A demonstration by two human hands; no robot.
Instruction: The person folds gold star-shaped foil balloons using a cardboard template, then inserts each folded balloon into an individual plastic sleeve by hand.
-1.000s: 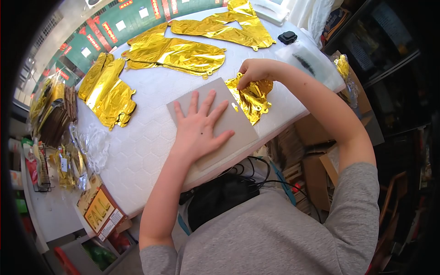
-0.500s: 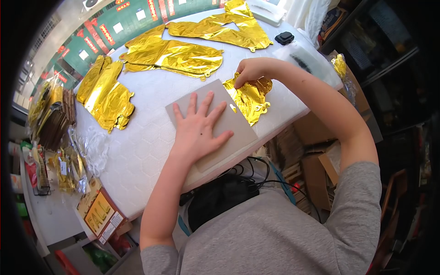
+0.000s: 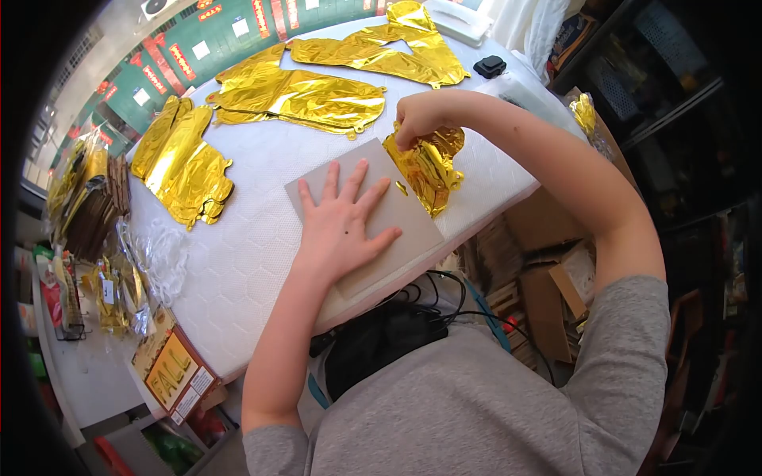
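Observation:
My left hand (image 3: 343, 218) lies flat with fingers spread on a grey cardboard sheet (image 3: 409, 226), pressing it against the padded table. Along the sheet's right edge sits a crumpled gold foil balloon (image 3: 432, 170), part of it apparently under the card. My right hand (image 3: 421, 115) is closed on the upper part of this balloon, its fingertips partly hidden. A small gold tab (image 3: 402, 188) shows on the card near that edge. Farther back lie flat foil balloons: one at the left (image 3: 186, 174), another in the middle (image 3: 309, 99), and a third at the far side (image 3: 381, 47).
A white quilted cover (image 3: 246, 278) spreads over the table. Bagged foil packs (image 3: 87, 190) and white ribbon (image 3: 163, 258) are at the left, above a printed box (image 3: 175, 369). A black object (image 3: 490, 67) sits at the back right. Cables (image 3: 452, 301) hang by my lap.
My right hand has moved slightly left and up with the foil, which now stands more folded toward the card's edge. My left hand and the card have stayed put.

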